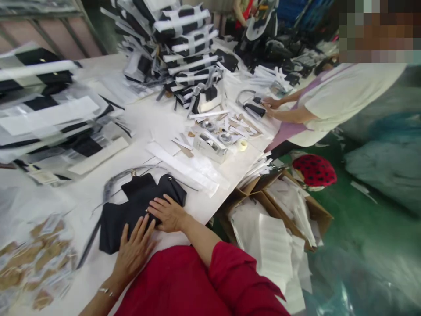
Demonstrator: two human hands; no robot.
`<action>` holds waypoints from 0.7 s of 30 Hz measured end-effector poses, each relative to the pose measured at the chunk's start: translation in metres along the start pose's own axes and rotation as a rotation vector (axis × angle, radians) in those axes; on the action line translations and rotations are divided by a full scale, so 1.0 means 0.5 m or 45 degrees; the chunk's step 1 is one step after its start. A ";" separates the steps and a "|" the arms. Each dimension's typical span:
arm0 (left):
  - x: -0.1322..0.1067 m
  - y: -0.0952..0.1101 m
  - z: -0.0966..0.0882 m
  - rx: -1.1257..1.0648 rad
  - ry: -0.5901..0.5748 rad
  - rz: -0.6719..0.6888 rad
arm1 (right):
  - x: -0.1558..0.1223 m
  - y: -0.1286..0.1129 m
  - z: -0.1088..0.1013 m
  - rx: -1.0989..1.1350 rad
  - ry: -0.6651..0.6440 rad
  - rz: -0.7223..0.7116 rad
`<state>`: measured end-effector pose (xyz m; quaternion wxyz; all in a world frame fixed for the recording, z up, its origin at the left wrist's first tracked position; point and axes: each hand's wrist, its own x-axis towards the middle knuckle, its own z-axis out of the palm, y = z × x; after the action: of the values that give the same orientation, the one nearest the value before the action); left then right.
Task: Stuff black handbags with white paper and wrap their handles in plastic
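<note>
A black handbag (115,219) lies on the white table in front of me, its flap spread toward the far side. Its handle (113,182) looks wrapped in clear film and arches beyond the bag. My left hand (136,245) rests on the bag's near edge with fingers stretched out. Beside it, my right hand (169,213) lies flat on the bag's front, fingers spread, close to a small metal fitting. A dark strap (89,243) trails from the bag's left end. What lies beneath my palms is hidden.
Wrapped bags are piled at the left (49,114) and at the back (187,48). Brown tags (42,254) lie at the near left. A co-worker (345,101) handles another dark bag (255,109) across the table. Cardboard boxes (263,197) with white sheets stand below the table edge.
</note>
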<state>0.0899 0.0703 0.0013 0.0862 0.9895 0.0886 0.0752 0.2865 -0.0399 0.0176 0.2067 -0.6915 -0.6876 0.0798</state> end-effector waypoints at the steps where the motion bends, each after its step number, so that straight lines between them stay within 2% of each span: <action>1: -0.005 0.014 -0.002 0.022 -0.021 0.016 | 0.000 0.000 0.001 -0.015 0.013 -0.007; 5: -0.012 0.062 0.002 0.112 -0.010 -0.146 | 0.005 -0.008 -0.009 -0.064 0.042 0.039; 8: -0.009 0.075 0.006 0.126 -0.060 -0.151 | -0.016 -0.025 -0.026 -0.029 0.116 0.017; 10: -0.006 0.078 0.005 0.141 -0.104 -0.151 | -0.070 -0.029 -0.036 0.048 0.242 0.004; 12: 0.000 0.084 0.000 0.173 -0.126 -0.200 | -0.169 -0.019 -0.039 0.141 0.438 0.150; 13: 0.005 0.090 -0.004 0.187 -0.122 -0.226 | -0.236 -0.006 -0.037 0.176 0.545 0.299; 14: 0.010 0.096 -0.007 0.192 -0.116 -0.234 | -0.312 0.011 -0.032 0.193 0.650 0.530; 17: 0.028 0.114 -0.016 0.153 -0.045 -0.229 | -0.571 0.074 -0.007 0.106 0.810 1.350; 19: 0.037 0.116 -0.015 0.110 0.032 -0.243 | -0.732 0.111 0.016 -0.012 0.766 1.956; 21: 0.039 0.105 -0.009 0.098 0.090 -0.247 | -0.853 0.134 0.041 -0.003 0.544 2.516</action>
<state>0.1165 0.0236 0.0179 0.0519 0.9756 0.1899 0.0977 0.3222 -0.4541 -0.1013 0.1662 -0.9511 0.2444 0.0892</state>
